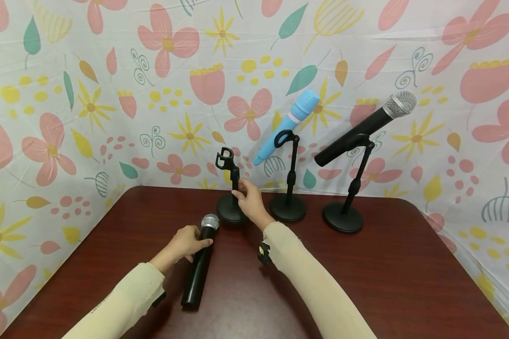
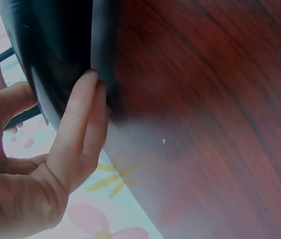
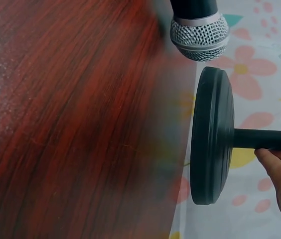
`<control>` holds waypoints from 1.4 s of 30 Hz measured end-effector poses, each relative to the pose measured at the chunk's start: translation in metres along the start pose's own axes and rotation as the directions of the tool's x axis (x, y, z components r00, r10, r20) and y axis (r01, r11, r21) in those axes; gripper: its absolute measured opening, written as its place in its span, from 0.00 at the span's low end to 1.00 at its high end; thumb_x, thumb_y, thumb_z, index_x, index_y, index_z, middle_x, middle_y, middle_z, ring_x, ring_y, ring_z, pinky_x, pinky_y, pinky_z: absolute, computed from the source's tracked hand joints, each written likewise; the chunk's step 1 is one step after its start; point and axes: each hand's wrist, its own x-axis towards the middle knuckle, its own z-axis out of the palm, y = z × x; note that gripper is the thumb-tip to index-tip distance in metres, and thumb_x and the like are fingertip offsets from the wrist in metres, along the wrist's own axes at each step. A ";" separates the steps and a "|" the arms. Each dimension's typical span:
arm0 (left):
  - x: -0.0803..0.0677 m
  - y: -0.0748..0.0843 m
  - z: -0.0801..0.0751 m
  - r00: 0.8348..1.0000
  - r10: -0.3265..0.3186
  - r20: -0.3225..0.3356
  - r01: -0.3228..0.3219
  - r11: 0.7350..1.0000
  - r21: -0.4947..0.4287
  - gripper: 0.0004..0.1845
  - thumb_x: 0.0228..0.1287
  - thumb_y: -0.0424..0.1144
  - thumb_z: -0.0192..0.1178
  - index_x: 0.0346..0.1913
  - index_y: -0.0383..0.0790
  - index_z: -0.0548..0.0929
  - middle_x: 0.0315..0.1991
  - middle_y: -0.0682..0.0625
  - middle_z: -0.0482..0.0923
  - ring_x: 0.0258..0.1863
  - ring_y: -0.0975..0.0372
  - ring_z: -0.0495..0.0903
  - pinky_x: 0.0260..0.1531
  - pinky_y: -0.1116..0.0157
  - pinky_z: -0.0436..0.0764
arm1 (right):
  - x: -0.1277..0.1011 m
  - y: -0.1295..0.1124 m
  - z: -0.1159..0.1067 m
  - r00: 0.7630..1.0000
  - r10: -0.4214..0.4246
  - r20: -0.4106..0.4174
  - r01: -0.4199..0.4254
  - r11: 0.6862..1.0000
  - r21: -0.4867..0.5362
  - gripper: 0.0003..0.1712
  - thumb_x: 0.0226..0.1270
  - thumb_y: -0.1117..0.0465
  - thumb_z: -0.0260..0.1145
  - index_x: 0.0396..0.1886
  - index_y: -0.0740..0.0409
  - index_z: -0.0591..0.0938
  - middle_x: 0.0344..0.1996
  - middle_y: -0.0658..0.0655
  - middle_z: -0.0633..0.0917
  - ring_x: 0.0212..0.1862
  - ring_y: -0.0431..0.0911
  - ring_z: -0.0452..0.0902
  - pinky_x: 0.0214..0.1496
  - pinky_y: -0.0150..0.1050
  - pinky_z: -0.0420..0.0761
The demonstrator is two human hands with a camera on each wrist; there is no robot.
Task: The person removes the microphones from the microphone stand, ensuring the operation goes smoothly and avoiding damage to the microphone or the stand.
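My left hand (image 1: 187,244) grips a black microphone (image 1: 197,273) by its body, just below the silver mesh head (image 1: 210,221). The microphone slants over the table with its head pointing away; whether its tail touches the tabletop I cannot tell. In the left wrist view, curled fingers (image 2: 75,124) and thumb hold the dark barrel (image 2: 56,40). My right hand (image 1: 251,200) pinches the pole of a small black stand (image 1: 231,209), whose clip (image 1: 225,160) at the top holds nothing. The right wrist view shows the round base (image 3: 212,139) close to the microphone's mesh head (image 3: 200,40).
To the right, a second stand (image 1: 288,207) carries a light blue microphone (image 1: 286,125). Beyond it, a third stand (image 1: 343,217) bears a black microphone with a silver head (image 1: 366,125). A flowered cloth (image 1: 152,94) hangs behind the dark red wooden table (image 1: 386,282).
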 end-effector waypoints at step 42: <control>0.007 0.000 0.003 0.999 -0.040 -0.001 0.040 0.998 0.040 0.18 0.61 0.42 0.66 0.38 0.28 0.75 0.27 0.39 0.74 0.12 0.55 0.80 0.15 0.62 0.81 | 0.014 0.018 0.041 0.997 0.077 0.022 -0.078 0.996 0.032 0.15 0.68 0.64 0.62 0.53 0.62 0.78 0.49 0.61 0.82 0.55 0.50 0.79 0.55 0.42 0.78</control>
